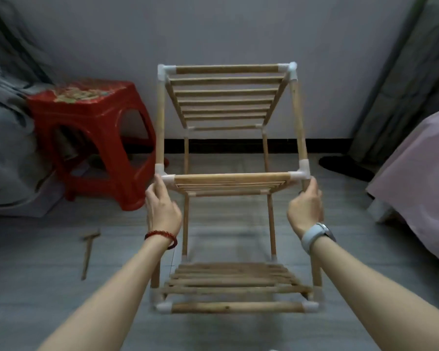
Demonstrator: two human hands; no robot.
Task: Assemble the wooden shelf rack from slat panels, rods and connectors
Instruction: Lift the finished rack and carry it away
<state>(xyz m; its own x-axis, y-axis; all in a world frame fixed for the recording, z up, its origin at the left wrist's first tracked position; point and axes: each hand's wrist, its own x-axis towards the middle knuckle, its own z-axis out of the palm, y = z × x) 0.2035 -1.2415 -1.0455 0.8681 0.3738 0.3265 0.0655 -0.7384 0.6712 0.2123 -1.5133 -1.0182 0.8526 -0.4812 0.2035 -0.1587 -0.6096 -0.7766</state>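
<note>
A three-tier wooden shelf rack (228,178) stands upright in front of me, its slat panels joined to upright rods by white plastic connectors (302,173). My left hand (161,206) grips the front left rod just below the middle tier's connector. My right hand (306,209) grips the front right rod at the same height. The bottom slat panel (235,281) sits near the floor and looks blurred. The top slat panel (226,97) is level with the wall behind.
A red plastic stool (91,138) stands to the left of the rack. A small wooden mallet (89,249) lies on the floor at the left. A pink-covered bed (421,178) is at the right, a dark slipper (345,167) beside it. Grey cloth is piled at the far left.
</note>
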